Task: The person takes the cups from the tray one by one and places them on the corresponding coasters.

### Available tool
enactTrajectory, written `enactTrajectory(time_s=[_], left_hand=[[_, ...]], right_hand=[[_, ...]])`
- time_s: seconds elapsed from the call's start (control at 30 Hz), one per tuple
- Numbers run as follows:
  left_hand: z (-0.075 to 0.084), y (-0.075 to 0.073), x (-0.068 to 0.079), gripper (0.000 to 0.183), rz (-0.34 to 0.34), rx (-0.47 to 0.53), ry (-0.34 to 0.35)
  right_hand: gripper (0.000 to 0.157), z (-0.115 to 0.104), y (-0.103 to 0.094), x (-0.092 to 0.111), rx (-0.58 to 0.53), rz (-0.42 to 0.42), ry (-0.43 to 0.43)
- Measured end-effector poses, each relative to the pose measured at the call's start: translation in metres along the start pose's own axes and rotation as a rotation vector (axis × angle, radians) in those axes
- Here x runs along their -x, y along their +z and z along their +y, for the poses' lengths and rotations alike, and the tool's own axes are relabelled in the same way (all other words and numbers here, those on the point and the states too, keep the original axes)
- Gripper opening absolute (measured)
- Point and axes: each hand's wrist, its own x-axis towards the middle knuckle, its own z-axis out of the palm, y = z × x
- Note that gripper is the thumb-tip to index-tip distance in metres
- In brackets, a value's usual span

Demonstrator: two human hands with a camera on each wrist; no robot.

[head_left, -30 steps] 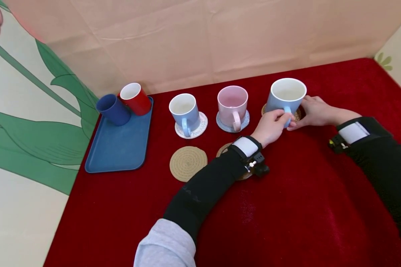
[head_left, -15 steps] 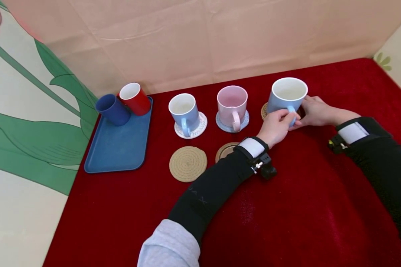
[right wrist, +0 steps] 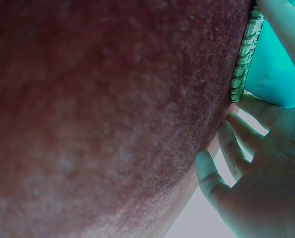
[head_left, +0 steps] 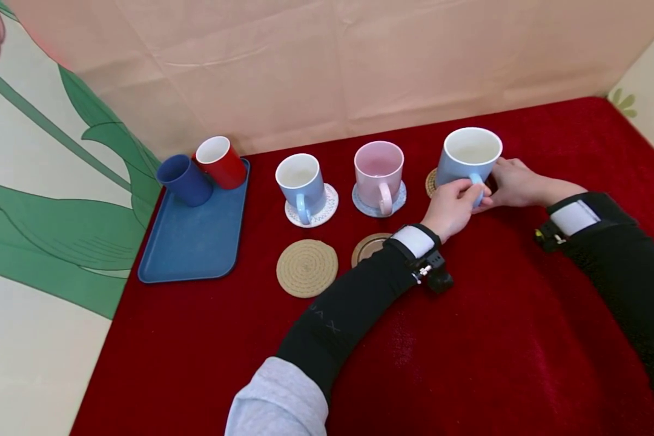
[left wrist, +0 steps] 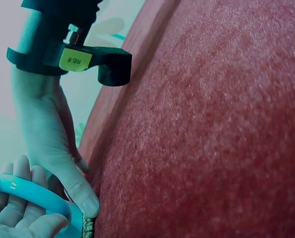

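A light blue mug (head_left: 458,163) with a white inside stands upright over a woven coaster (head_left: 431,183) at the right. My left hand (head_left: 450,209) grips the mug's handle (left wrist: 35,194), fingers through its loop. My right hand (head_left: 520,183) is at the mug's right side, low by the base. In the right wrist view, its thumb and index finger lie at the edge of the woven coaster (right wrist: 246,57), with the other fingers spread and fairly straight. The mug body hides most of the coaster in the head view.
Left of it, a pink mug (head_left: 373,181) stands on a light blue coaster (head_left: 365,208); another light blue mug (head_left: 309,188) stands on a white one (head_left: 327,211). A round woven mat (head_left: 307,268) and a brown coaster (head_left: 366,247) lie nearer. A blue tray (head_left: 191,242) bears blue (head_left: 188,181) and red (head_left: 226,166) cups.
My left hand and the mug's handle have shifted slightly right, the handle turning that way, and more of the brown coaster shows. In the last half second almost nothing moves. My right hand stays put.
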Motion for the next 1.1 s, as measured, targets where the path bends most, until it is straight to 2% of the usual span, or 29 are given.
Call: enactTrajectory(time_s=[0.23, 0.63, 0.93, 1.1], left_hand=[[-0.001, 0.000, 0.002, 0.023, 0.029, -0.109, 0.076], [0.001, 0.015, 0.008, 0.020, 0.148, 0.006, 0.065], [-0.001, 0.012, 0.005, 0.021, 0.118, -0.018, 0.061], [0.000, 0.005, 0.005, 0.023, 0.088, -0.106, 0.080]], right_hand=[[0.084, 0.001, 0.001, 0.000, 0.037, 0.033, -0.046], [0.083, 0.003, 0.001, 0.002, 0.020, 0.027, -0.031], [0.083, 0.004, 0.003, 0.000, 0.011, 0.031, -0.030], [0.084, 0.002, 0.004, 0.001, 0.020, 0.031, -0.035]])
